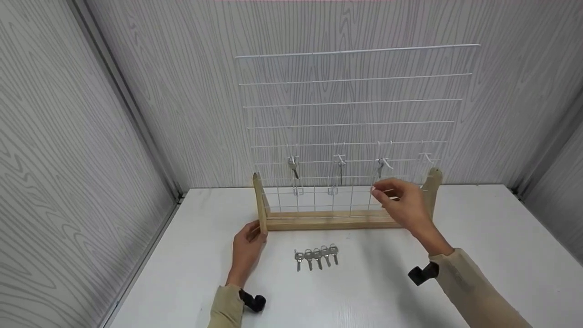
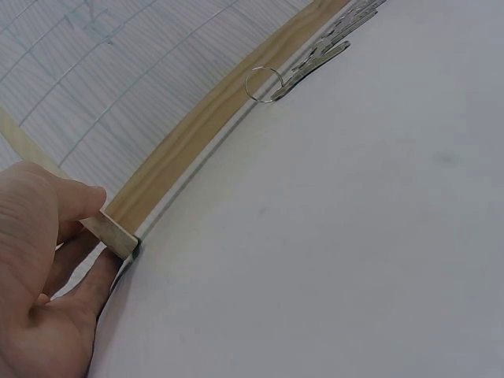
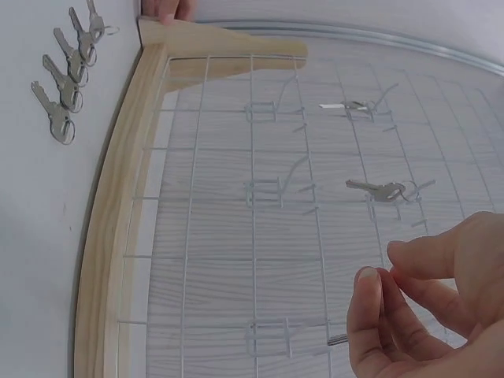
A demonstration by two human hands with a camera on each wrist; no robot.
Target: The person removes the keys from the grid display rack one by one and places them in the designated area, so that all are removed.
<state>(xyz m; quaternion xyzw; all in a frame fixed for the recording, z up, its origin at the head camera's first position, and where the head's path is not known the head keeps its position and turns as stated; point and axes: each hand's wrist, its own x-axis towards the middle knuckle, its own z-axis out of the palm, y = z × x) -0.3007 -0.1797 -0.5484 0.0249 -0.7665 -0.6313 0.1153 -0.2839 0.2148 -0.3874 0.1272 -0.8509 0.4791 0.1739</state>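
Note:
My left hand (image 1: 248,246) grips the lower front end of the wooden side piece (image 2: 114,235) of a white wire-grid rack (image 1: 314,200), thumb and fingers on either side of it. My right hand (image 1: 403,202) hovers in front of the rack's right part, fingers curled with thumb and fingertips close together (image 3: 378,272). Whether something thin sits between them I cannot tell. Three keys hang on upper hooks: a left key (image 1: 294,166), a middle key (image 1: 341,168) and a right key (image 1: 380,166). In the right wrist view, the hand hides most of the right one.
Several loose keys (image 1: 317,258) with rings lie in a row on the white table (image 1: 346,291), before the wooden base bar (image 1: 328,224). An upper right hook (image 1: 426,157) and lower hooks (image 1: 333,189) bear no key. A patterned wall (image 1: 182,91) stands behind.

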